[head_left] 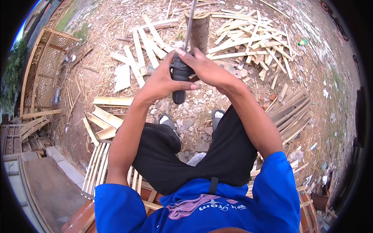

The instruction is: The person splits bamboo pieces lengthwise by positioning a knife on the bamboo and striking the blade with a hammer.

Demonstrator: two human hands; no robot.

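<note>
A long, narrow metal blade (pixel 189 29) with a black-wrapped handle (pixel 179 97) stands out in front of me, blade pointing away and handle end toward me. My left hand (pixel 161 81) is closed around the handle from the left, its thumb lying across the front. From the right, my right hand (pixel 204 70) grips the upper handle near the base of the blade, thumb over the top. Some fingers of both hands are hidden behind the handle. The wrapping looks like dark tape or rubber; I cannot tell which. Just behind the blade stands an upright wooden log (pixel 200 33).
Split pale strips (pixel 248 39) lie heaped beyond the log at the right. More strips (pixel 143 46) and split pieces (pixel 107 116) lie at the left, and darker slats (pixel 291 112) at the right. A lattice frame (pixel 46 73) leans far left. Stony rubble surrounds my feet.
</note>
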